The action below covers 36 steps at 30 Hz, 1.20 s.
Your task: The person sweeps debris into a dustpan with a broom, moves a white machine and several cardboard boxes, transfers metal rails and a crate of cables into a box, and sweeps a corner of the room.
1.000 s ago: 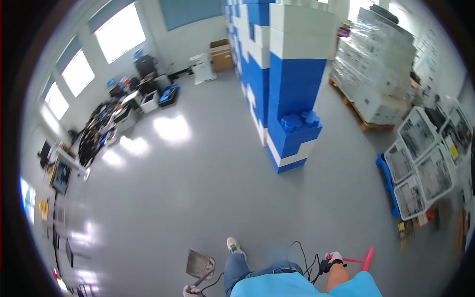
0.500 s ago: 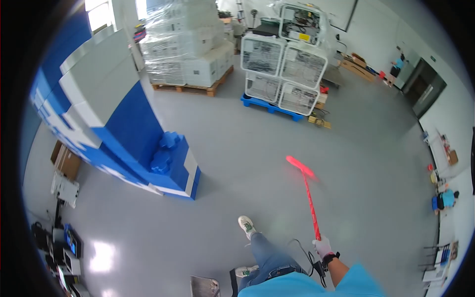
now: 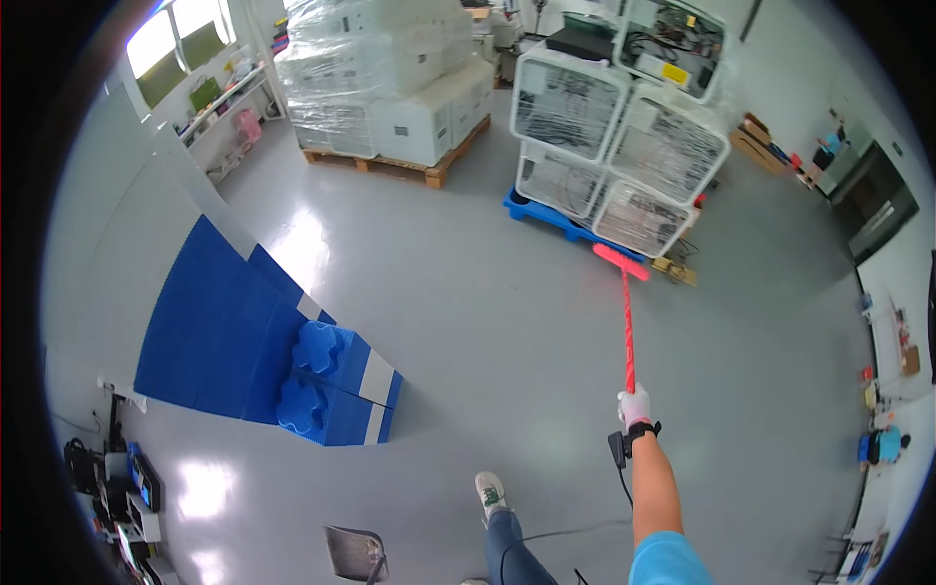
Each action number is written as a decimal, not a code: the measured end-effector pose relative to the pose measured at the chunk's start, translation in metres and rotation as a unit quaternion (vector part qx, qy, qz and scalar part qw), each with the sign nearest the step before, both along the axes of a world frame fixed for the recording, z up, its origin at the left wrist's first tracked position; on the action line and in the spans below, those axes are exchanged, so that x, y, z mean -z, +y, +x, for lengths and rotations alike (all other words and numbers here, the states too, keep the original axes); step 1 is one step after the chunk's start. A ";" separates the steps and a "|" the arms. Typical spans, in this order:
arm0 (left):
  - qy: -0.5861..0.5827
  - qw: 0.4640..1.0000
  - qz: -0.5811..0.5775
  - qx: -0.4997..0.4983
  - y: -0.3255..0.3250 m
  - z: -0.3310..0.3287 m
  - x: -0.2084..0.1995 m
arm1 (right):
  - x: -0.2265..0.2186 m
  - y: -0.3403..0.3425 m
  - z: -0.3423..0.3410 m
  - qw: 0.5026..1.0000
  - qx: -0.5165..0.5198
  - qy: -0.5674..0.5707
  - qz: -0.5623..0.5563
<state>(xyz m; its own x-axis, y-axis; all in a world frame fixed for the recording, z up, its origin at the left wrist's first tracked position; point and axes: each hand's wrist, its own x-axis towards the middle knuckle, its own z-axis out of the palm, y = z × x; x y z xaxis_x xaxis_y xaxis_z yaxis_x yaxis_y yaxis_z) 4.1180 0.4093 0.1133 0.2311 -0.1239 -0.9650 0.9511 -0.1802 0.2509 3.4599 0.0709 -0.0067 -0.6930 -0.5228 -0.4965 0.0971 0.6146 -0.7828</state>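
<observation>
My right hand, in a white glove with a black strap at the wrist, is closed around the handle of a red broom. My arm reaches forward, and the broom head meets the floor by the front edge of a blue pallet. A small black box with a cable hangs beside that wrist. Low in the picture, left of my legs, is a grey dustpan; its handle runs out of the lower edge. My left hand is out of sight.
White-framed units are stacked on the blue pallet. Wrapped white boxes stand on a wooden pallet. A tall blue-and-white display rises at left. Two people are at the far right. Thin cables trail near my legs.
My right arm has stretched out, pushing the broom forward to the blue pallet. I have moved closer to the stacks. The dustpan has shifted left in view.
</observation>
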 end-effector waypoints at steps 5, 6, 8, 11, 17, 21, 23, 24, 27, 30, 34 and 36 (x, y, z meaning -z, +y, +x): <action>-0.041 0.993 -0.020 -0.107 -0.033 -0.007 0.003 | 0.046 -0.089 -0.013 0.997 0.028 -0.074 0.018; -0.032 0.997 -0.035 -0.066 -0.028 -0.001 0.007 | 0.056 -0.088 -0.012 0.996 0.031 -0.076 0.027; -0.016 0.999 -0.045 -0.021 -0.043 -0.005 0.000 | 0.068 -0.082 -0.010 0.996 0.005 -0.044 0.072; -0.032 0.996 -0.022 -0.074 -0.051 -0.003 -0.015 | 0.076 -0.047 0.009 0.993 -0.026 -0.002 0.112; -0.017 0.998 -0.051 0.021 -0.023 0.049 0.014 | 0.036 0.087 0.080 0.980 -0.056 -0.043 0.187; -0.071 0.996 -0.021 0.055 -0.020 0.066 -0.001 | 0.020 0.209 0.150 0.970 -0.087 -0.007 0.227; -0.079 0.994 -0.041 0.057 0.010 0.097 -0.002 | 0.020 0.271 0.196 0.969 -0.074 0.027 0.234; -0.078 0.994 -0.045 0.058 0.023 0.113 0.000 | 0.013 0.298 0.220 0.957 -0.124 0.041 0.261; -0.063 0.993 -0.022 0.097 0.055 0.149 0.001 | 0.044 0.389 0.267 0.914 -0.214 0.157 0.307; -0.065 0.992 -0.057 0.096 0.115 0.191 -0.008 | 0.036 0.444 0.340 0.930 -0.163 0.067 0.323; 0.137 0.957 -0.255 0.014 0.214 0.314 0.055 | -0.003 0.447 0.425 0.912 -0.212 0.085 0.341; 0.132 0.968 -0.210 -0.042 0.227 0.337 0.051 | -0.001 0.457 0.448 0.902 -0.240 0.098 0.345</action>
<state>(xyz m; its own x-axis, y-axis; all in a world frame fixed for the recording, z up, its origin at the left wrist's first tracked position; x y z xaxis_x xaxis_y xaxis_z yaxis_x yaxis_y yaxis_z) 4.4549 0.6358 0.0623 0.0100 -0.5104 -0.8599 0.9989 -0.0342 0.0320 3.9081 0.5278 -0.0053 -0.5789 -0.3989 -0.7111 -0.4075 0.8970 -0.1714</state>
